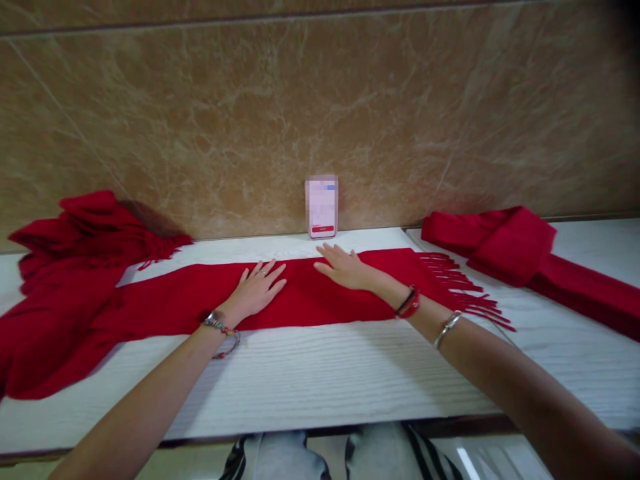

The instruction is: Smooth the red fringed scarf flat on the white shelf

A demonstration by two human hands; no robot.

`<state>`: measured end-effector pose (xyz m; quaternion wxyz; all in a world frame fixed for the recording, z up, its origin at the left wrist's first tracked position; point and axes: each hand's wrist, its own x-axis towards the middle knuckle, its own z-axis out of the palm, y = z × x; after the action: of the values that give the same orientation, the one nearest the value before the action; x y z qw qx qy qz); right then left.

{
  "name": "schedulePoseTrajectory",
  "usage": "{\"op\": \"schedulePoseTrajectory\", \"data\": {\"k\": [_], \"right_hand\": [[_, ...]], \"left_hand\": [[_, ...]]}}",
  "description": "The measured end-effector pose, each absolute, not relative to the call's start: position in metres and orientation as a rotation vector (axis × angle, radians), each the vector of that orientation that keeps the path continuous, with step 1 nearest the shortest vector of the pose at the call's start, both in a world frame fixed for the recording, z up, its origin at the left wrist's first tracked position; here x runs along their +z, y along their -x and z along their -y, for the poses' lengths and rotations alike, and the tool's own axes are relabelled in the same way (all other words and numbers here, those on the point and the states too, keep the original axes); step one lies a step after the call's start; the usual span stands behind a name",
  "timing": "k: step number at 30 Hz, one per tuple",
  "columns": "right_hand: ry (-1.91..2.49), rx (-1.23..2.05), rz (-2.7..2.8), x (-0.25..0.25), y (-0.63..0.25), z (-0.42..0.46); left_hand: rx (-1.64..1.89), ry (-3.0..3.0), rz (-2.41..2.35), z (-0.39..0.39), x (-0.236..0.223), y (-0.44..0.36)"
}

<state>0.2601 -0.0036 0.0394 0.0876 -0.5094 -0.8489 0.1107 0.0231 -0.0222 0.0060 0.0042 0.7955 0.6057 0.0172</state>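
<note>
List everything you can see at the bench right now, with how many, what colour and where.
Flat fringed cloth: 1, red, along the tabletop's middle, fringe at right
Crumpled cloth: count unclear (may join the flat one), red, left
Folded cloth: 1, red, right
Phone: 1, pinkish-white, upright by the wall
Tabletop: 1, white, beneath the cloths
Wall: 1, marbled brown, behind
Floor: pale, below the front edge
Ring: 1, silvery, left hand
Wristwear: several, silver, red, black and multicoloured, both wrists
Hands: 2, bare, left and right on the flat cloth
Forearms: 2, bare, from the lower corners
Legs: 2, pale trousers with black stripes, bottom centre
</note>
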Motion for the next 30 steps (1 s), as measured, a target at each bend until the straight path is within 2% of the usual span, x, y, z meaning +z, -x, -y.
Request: {"op": "schedulePoseTrajectory", "data": {"k": [6,14,21,24,30], "right_hand": [[1.488,-0.065,2.676,0.03,-0.331,0.001],[1.473,-0.049,2.661,0.004,-0.349,0.005],[1.466,-0.043,2.571,0.004,-0.348,0.006],[1.471,-0.037,2.56,0.006,-0.348,0.008],[1.494,-0.008,2.56,0.011,-0.346,0.01]], "left_hand": [[0.064,-2.509,-1.884,0.022,0.005,-0.023],[0.021,-2.559,-1.918,0.024,0.012,-0.023],[-0.054,-2.868,-1.082,0.055,0.037,-0.115],[-0.081,-2.793,-1.013,0.068,0.03,-0.139],[-0.137,-2.709,-1.055,0.094,0.032,-0.1]]}}
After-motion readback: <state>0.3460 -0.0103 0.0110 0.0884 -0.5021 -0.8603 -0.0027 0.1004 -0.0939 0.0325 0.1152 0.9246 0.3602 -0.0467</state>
